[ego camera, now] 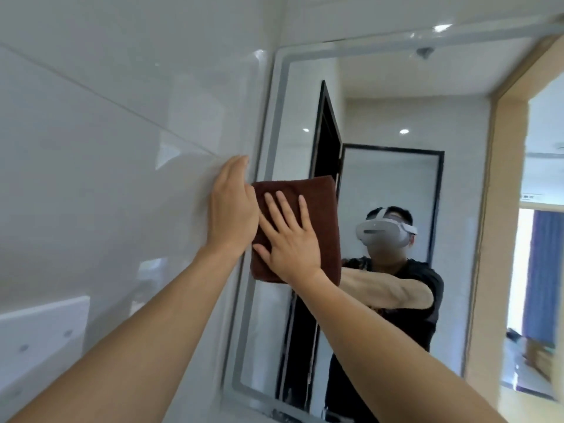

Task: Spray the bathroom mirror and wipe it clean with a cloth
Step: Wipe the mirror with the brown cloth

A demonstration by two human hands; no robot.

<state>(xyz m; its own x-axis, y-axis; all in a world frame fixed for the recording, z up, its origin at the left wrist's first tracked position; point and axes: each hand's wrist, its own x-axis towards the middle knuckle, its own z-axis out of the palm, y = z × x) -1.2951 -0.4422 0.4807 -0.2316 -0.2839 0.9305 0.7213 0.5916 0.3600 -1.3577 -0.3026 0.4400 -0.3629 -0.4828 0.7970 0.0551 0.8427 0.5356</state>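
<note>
The bathroom mirror (pixel 390 184) hangs on the white wall, with a frosted light strip round its edge. A folded brown cloth (pixel 317 203) lies flat against the glass near the mirror's left edge. My right hand (pixel 290 242) presses on the cloth with straight, spread fingers. My left hand (pixel 232 209) lies flat on the wall tile just left of the mirror frame, its side touching the cloth's left edge. No spray bottle is in view.
Glossy white wall tiles (pixel 106 148) fill the left side. A white fixture (pixel 42 331) is mounted low on the left wall. A wooden door frame (pixel 506 209) stands right of the mirror, opening onto another room. A person's reflection shows in the glass.
</note>
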